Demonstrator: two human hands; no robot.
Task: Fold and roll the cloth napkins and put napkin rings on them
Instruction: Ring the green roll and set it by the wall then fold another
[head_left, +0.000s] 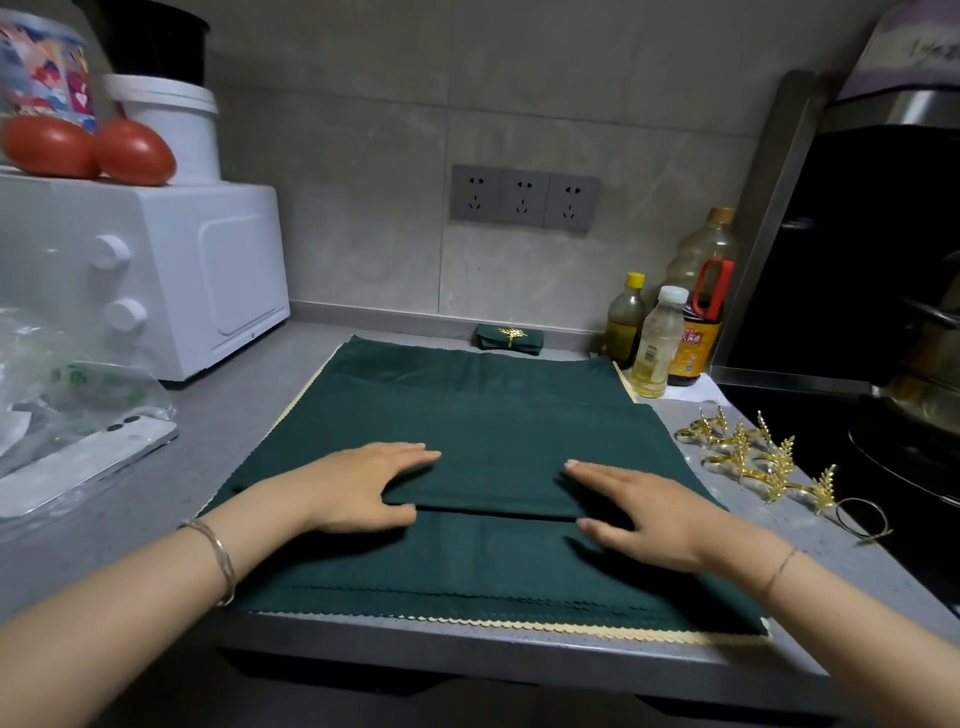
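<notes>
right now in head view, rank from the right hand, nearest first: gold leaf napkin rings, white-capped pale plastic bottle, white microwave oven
1. gold leaf napkin rings, just right of the right hand
2. white-capped pale plastic bottle, back right
3. white microwave oven, far left

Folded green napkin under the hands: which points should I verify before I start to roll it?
1. Folded napkin lies flat on the stack: ok.
2. Left hand and right hand press its ends, fingers straight: ok.
3. Napkin rings lie on the counter, right of the stack: ok.
4. Inner layers aligned: cannot tell, hidden.
5. Finished roll at the back lies clear of it: ok.
</notes>
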